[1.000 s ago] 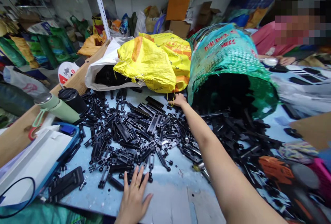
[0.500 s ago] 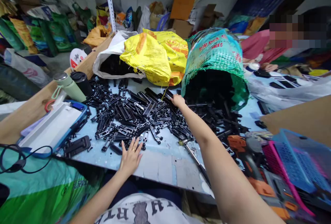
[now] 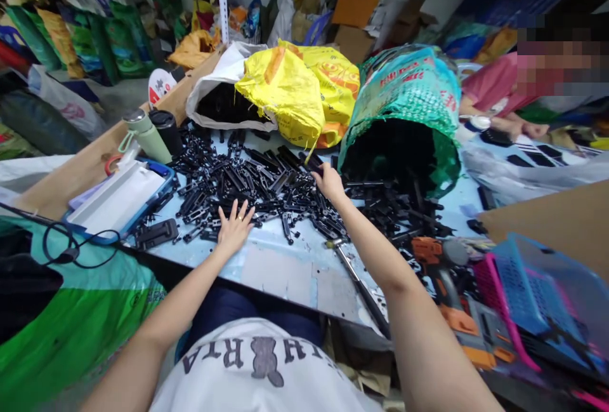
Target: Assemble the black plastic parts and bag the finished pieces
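Observation:
A heap of black metal parts (image 3: 233,174) spreads over the light blue table (image 3: 280,247). My left hand (image 3: 235,226) lies on the heap's near edge, palm down with its fingers spread. Farther back, my right hand (image 3: 329,182) is closed on a dark part (image 3: 316,169) among the others, its fingers partly hidden. Behind the heap lie a white sack (image 3: 204,94), a yellow sack (image 3: 290,88) and a green woven sack (image 3: 404,91) with its dark mouth toward me. A hammer (image 3: 354,272) rests below my right hand.
An orange power drill (image 3: 428,252) and a blue basket (image 3: 523,285) are at the right. At the left stand a green bottle (image 3: 147,136), a black cup (image 3: 166,132) and a blue tray (image 3: 107,234). A person in a pink sleeve (image 3: 492,85) works beyond, at the right.
My left hand has moved forward from the bare table edge onto the parts. My right hand stays at the back of the heap, still on a dark part. The camera view has shifted.

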Available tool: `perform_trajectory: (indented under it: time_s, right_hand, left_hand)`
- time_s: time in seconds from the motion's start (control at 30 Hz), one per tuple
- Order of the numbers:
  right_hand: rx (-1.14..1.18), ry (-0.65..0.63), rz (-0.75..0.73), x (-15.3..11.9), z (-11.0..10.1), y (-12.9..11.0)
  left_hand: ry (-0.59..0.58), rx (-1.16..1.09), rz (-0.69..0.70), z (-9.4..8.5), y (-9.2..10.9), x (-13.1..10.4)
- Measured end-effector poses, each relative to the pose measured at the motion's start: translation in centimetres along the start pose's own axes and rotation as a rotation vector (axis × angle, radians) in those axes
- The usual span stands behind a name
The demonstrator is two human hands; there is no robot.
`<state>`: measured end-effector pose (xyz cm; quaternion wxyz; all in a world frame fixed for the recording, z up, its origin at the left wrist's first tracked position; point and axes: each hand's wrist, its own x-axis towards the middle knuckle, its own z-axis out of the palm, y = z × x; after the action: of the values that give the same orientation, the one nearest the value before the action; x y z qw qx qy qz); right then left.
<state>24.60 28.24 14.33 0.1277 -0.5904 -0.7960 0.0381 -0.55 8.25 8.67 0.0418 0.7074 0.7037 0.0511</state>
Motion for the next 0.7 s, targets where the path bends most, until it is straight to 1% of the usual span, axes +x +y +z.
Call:
perform_trajectory:
  time_s: [0.07,0.13,0.17,0.2,0.27,0.33,0.4,0.43,0.5,0.57,0.6,0.63,0.7]
  right_hand:
    - [0.110,-0.015,-0.201,-5.2,-0.1,-0.8]
    - [0.177,-0.088,-0.386,-11.2,0.3,-1.2]
    - [0.190,-0.137,-0.449,-14.2,0.7,-1.2]
    - [0.196,-0.181,-0.486,-16.9,1.1,-1.2]
    - [0.190,-0.217,-0.479,-21.3,2.0,-1.0]
    - [0.178,-0.203,-0.411,-23.9,2.8,-1.0]
    - [0.167,-0.179,-0.353,-25.0,3.5,-1.4]
    - [0.162,-0.174,-0.339,-25.2,3.9,-1.7]
    - [0.155,-0.167,-0.321,-24.9,4.5,-2.4]
    - [0.148,-0.151,-0.285,-24.1,5.3,-2.9]
    - [0.145,-0.144,-0.269,-23.6,5.6,-2.9]
    - [0.142,-0.142,-0.263,-23.1,6.0,-2.9]
    - [0.133,-0.139,-0.249,-21.6,6.5,-2.6]
  left_hand:
    - [-0.005,0.011,-0.010,-0.5,-0.1,0.8]
    - [0.013,0.015,0.003,-0.6,-0.1,1.2]
    - [0.029,0.008,0.028,-0.5,0.0,1.2]
    - [0.047,-0.009,0.063,-0.3,0.1,1.1]
    - [0.080,-0.071,0.151,0.3,0.9,1.0]
    - [0.088,-0.142,0.249,0.9,2.5,1.2]
    - [0.068,-0.185,0.305,1.5,4.8,1.8]
    - [0.050,-0.194,0.279,1.8,6.0,2.2]
    - [-0.004,-0.212,0.112,2.2,8.5,3.2]
    - [-0.063,-0.238,-0.061,2.6,10.4,4.1]
    - [-0.082,-0.252,-0.099,2.6,11.0,4.5]
    - [-0.088,-0.266,-0.104,2.6,11.2,4.8]
    - [-0.068,-0.279,-0.082,2.4,10.7,5.1]
